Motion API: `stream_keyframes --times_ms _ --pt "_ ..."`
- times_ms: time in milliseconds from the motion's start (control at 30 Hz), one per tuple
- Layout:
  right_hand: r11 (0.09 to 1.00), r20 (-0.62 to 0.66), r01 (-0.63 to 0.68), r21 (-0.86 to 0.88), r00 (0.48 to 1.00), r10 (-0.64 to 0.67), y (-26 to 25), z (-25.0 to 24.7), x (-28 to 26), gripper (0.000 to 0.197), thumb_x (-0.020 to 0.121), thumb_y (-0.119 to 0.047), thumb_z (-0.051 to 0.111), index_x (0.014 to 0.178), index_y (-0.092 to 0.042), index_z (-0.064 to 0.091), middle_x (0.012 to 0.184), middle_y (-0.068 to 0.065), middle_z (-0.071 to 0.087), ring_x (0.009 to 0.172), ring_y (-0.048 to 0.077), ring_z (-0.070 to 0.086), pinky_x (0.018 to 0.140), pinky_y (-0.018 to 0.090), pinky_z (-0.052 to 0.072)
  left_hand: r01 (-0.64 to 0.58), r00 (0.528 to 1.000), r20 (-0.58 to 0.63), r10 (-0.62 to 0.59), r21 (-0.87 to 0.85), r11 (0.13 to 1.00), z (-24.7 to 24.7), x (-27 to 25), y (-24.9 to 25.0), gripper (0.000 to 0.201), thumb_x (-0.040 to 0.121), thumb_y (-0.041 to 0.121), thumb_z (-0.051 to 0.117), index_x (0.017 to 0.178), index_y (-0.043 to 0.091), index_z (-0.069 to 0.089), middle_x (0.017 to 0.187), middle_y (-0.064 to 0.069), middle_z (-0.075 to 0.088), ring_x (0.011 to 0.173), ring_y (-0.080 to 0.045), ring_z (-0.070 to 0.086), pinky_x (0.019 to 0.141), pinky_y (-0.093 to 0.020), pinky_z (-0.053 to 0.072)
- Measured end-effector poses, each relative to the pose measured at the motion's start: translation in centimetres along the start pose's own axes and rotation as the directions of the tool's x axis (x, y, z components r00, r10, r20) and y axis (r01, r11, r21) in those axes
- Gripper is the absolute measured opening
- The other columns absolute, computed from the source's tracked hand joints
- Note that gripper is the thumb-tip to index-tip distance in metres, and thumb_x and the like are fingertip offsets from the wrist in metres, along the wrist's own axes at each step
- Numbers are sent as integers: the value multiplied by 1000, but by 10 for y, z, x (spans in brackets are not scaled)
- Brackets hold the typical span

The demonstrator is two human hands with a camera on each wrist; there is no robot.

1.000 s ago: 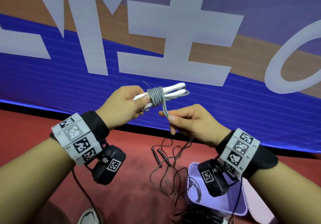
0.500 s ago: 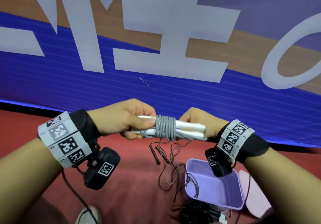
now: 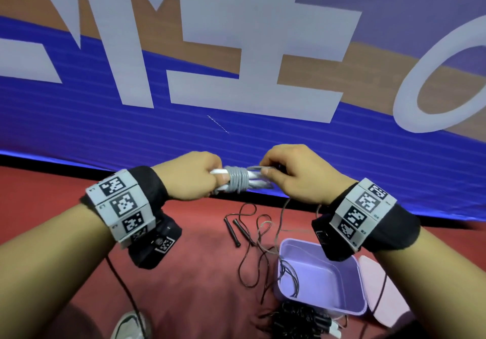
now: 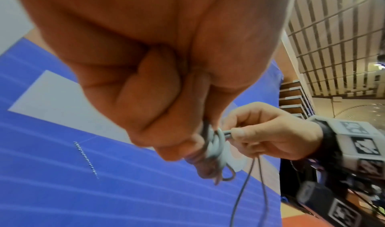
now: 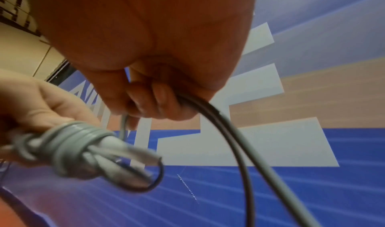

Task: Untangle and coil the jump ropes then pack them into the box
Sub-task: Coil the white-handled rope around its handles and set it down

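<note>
A grey jump rope is wound in tight turns around its two white handles, held at chest height. My left hand grips the handles' left end. My right hand pinches the rope's loose grey strand beside the coil, and the rest of that strand hangs down from its fingers. On the red floor below lies a thin dark jump rope with black handles, partly draped into the open purple box.
The box's lid lies open to the right. A black coiled bundle sits in front of the box. A large blue banner stands just beyond my hands. A shoe shows at bottom left.
Both hands have lowered with the bundle. The right hand wound the strand around the handles, making more turns, and now pinches the strand at the coil's right side.
</note>
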State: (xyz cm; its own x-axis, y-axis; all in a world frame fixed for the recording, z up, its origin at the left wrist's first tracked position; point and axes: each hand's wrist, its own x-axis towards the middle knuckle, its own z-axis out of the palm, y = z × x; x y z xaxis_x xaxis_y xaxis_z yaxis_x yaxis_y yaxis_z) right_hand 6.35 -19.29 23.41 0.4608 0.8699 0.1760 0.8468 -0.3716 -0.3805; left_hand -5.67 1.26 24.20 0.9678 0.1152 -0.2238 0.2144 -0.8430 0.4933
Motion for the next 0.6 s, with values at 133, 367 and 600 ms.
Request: stream_keyframes --times_ms 133,367,600 --pt "999 -30 0 44 1000 2 -16 3 -3 19 99 -23 52 104 -14 69 80 -2 62 73 14 55 70 32 46 5 983 -184 -24 -103 995 -6 3 -3 29 98 31 52 81 8 59 74 -9 67 59 -17 53 58 -30 42" --pt "682 -17 -175 710 964 264 -28 11 -1 17 105 -11 43 104 -8 60 65 5 62 43 18 50 48 28 41 -75 946 -292 -138 -613 786 -11 2 -5 29 101 27 52 79 9 57 59 0 59 40 -9 42 41 -21 33" --pt "638 174 -195 745 980 96 -19 17 -1 33 104 -32 46 89 -13 67 63 6 52 53 17 38 54 23 35 -170 985 -166 55 -839 516 -20 -15 -4 29 95 27 54 87 0 51 56 -4 54 36 -6 27 36 -14 19"
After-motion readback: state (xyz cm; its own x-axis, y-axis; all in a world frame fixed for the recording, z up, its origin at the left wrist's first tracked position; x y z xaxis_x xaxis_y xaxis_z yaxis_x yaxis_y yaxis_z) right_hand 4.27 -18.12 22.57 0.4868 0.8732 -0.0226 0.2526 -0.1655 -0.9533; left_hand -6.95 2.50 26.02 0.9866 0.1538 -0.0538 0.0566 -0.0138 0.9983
